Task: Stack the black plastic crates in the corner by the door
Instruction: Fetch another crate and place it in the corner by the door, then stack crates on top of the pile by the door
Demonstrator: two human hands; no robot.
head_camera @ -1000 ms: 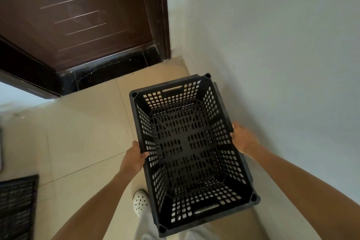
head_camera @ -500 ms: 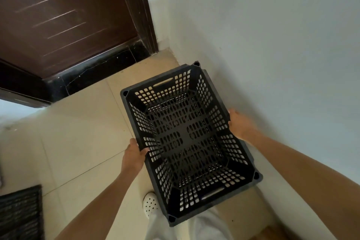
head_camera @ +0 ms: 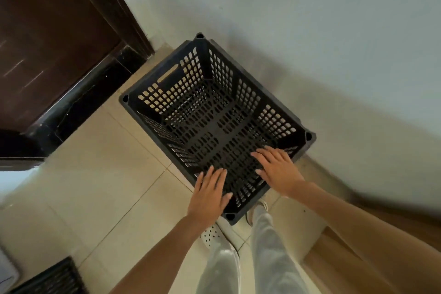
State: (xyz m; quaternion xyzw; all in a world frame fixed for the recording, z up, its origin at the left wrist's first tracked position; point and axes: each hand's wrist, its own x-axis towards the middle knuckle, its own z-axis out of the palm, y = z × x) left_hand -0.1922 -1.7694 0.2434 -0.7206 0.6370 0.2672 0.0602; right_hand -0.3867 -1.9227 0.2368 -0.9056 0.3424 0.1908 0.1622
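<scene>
Letting go: L hand (head_camera: 210, 194) & R hand (head_camera: 278, 172) have left the crate (head_camera: 210, 126) sides, fingers straight, spread above its near end. Crate sits beyond fingertips, in corner by door (head_camera: 47, 43); looks placed.

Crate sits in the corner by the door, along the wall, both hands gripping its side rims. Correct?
Wrong on the hands: the head view shows left hand and right hand open, fingers straight, over the near end of the crate, gripping nothing. Corner by the door, along the wall: correct.
</scene>
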